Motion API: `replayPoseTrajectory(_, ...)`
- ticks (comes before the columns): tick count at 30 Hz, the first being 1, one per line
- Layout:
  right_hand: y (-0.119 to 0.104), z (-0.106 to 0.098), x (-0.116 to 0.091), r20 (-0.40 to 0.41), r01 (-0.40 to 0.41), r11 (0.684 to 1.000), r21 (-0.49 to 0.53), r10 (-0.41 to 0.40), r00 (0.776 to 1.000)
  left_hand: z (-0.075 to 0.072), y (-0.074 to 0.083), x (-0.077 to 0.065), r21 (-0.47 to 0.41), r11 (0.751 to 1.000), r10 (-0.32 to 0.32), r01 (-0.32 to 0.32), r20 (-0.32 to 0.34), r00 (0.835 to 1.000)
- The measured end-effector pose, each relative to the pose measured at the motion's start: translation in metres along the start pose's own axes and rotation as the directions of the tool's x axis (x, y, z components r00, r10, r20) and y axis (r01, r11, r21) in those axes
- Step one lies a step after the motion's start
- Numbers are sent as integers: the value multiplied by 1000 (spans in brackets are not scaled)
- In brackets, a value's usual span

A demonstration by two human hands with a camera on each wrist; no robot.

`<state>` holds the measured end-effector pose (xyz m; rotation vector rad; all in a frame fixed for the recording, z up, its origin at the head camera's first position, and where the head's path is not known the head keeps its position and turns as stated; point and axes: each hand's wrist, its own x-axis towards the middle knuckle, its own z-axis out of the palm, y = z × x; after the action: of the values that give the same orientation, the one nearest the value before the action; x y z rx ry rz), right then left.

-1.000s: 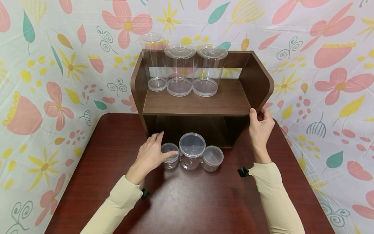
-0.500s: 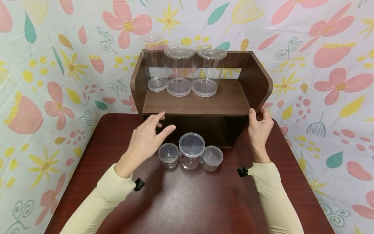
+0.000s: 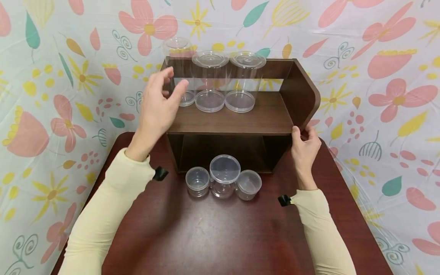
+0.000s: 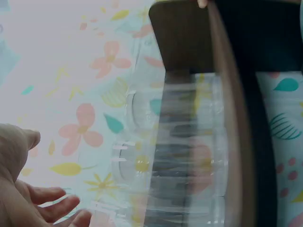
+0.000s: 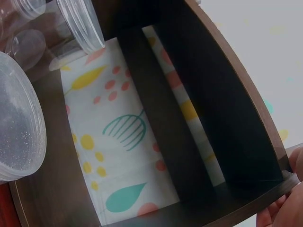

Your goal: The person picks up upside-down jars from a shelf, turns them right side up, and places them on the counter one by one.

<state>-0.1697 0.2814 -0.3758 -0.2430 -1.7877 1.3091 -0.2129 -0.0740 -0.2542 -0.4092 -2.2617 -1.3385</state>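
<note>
In the head view my left hand (image 3: 156, 105) is raised before the left end of the brown shelf (image 3: 227, 122). Its fingers are loosely bent and hold nothing; the leftmost tall clear jar (image 3: 178, 46) is nearest to it and partly hidden behind it. Two more tall clear jars, a middle one (image 3: 210, 82) and a right one (image 3: 241, 82), stand on the top board. My right hand (image 3: 306, 152) grips the shelf's right side panel (image 5: 251, 99), thumb in front and fingers behind. The left wrist view shows the left fingers (image 4: 47, 196) apart from the jars.
Three small lidded clear jars stand in a row on the dark red table (image 3: 220, 236) before the shelf: a left one (image 3: 198, 183), a taller middle one (image 3: 225, 172) and a right one (image 3: 248, 185). Flower-patterned cloth (image 3: 400, 101) hangs behind and at both sides.
My left hand has left the small left jar and risen up and leftward to the top board's tall jars. The right hand stays on the side panel.
</note>
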Motion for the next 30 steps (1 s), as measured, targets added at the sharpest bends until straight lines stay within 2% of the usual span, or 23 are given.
replayPoseTrajectory(3,0,1,0,4,5,1000,5,-5,1000,0,0,21,-6,1000,-29,28,-39,999)
replayPoseTrajectory(7,0,3,0,11,12,1000,14,-12,1000,-2,-3,43,23,996,-85,86,-54,995)
replayPoseTrajectory(11,0,5,-1,17,20,1000,14,-21,1000,-3,-7,62,67,987,-141,144,-38,989)
replayPoseTrajectory(16,0,5,-1,11,29,1000,8,-29,1000,-3,-10,84,119,972,-204,201,12,979)
replayPoseTrajectory(25,1,3,0,4,23,1000,-6,-23,1000,-2,-9,111,151,951,-285,271,82,955)
replayPoseTrajectory(30,27,1,7,-3,4,999,-33,-4,1000,4,-9,120,155,944,-309,291,111,944)
